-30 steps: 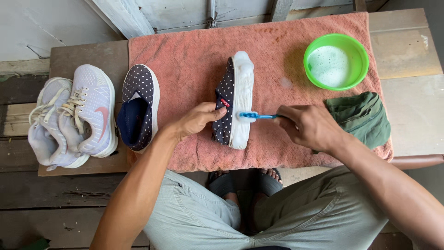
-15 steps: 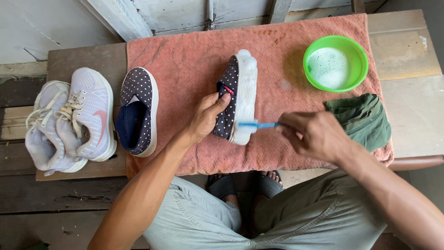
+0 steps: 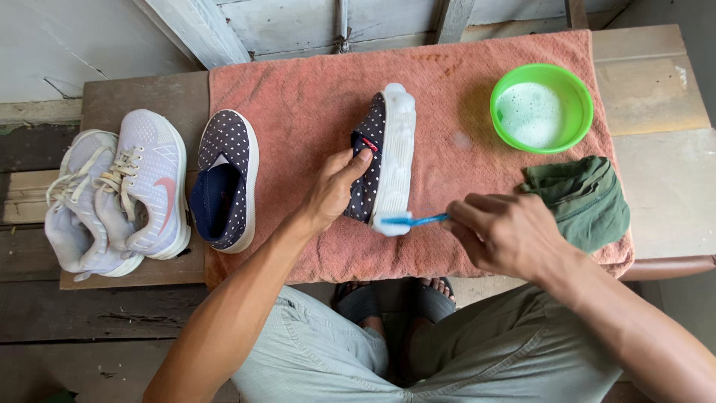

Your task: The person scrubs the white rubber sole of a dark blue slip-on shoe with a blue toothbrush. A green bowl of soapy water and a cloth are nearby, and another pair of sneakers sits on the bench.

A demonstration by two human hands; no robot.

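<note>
Pale lace-up sneakers (image 3: pixel 112 195) and a second navy polka-dot slip-on (image 3: pixel 225 179) lie unused at left. Left hand (image 3: pixel 328 192) clamps the tipped-up navy polka-dot slip-on shoe (image 3: pixel 380 160), foamy sole facing right, on the salmon towel (image 3: pixel 298 97). Right hand (image 3: pixel 507 231) pinches a blue toothbrush (image 3: pixel 414 220) at the heel. Risk: soapy sole slips from grip; the green suds bowl (image 3: pixel 542 107) could tip if elbowed.
</note>
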